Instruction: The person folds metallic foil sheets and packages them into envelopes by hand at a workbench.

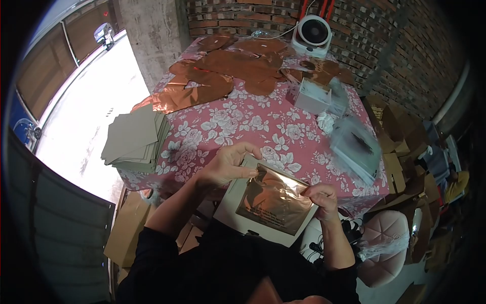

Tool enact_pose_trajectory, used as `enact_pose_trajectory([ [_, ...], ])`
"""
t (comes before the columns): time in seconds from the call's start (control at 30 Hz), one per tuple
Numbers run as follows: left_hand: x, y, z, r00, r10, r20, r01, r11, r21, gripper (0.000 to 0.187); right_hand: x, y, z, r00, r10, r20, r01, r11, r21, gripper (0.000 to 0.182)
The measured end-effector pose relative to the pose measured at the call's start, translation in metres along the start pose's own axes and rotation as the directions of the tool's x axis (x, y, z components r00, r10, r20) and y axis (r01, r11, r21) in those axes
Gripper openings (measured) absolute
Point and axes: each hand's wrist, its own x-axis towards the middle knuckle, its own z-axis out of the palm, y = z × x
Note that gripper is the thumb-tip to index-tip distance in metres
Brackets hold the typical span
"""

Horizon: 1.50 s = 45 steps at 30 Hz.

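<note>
In front of my body I hold a grey card sheet (229, 206) with a clear printed plastic bag (276, 200) lying on it. Shiny copper-coloured folded foil shows through the bag, and dark lettering runs along its lower part. My left hand (230, 164) grips the upper left edge, thumb on top by the bag's corner and fingers partly hidden behind. On the right edge, my right hand (324, 199) pinches bag and card, its thumb over the front. Card and bag tilt toward me at the table's near edge.
A stack of grey cards (134, 139) sits at the table's left. Flat copper foil pieces (238, 63) cover the back of the flowered tablecloth (228, 121). At right are a white box (313, 96) and clear plastic bags (357, 147). A fan (313, 31) stands behind; a padded stool (385, 243) is lower right.
</note>
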Motion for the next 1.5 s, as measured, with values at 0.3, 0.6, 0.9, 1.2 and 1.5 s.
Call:
enact_pose_trajectory([
  [0.3,-0.011,-0.009,-0.013,0.999,0.026,0.024,-0.026,1.000,0.012,0.016,-0.003,-0.026,-0.007,0.973,0.075,0.220,-0.052,0.992,-0.112,0.016],
  [0.6,-0.020,-0.014,-0.008,0.991,0.077,-0.108,-0.062,0.989,0.137,0.023,-0.006,-0.059,-0.008,0.967,0.028,0.254,0.051,0.953,-0.297,0.026],
  [0.9,-0.023,-0.015,-0.009,0.976,0.122,-0.181,-0.070,0.961,0.269,0.021,0.009,-0.045,0.026,0.948,0.315,0.035,-0.255,0.822,-0.509,0.036],
  [1.2,-0.057,-0.001,-0.014,0.968,-0.159,-0.191,0.142,0.985,-0.101,0.016,0.023,-0.031,0.027,0.927,0.359,0.109,-0.272,0.843,-0.464,0.031],
  [1.5,-0.127,0.015,-0.029,0.966,0.004,-0.260,0.016,0.997,0.076,0.017,0.049,-0.012,0.037,0.808,0.488,0.330,-0.353,0.850,-0.392,0.050],
])
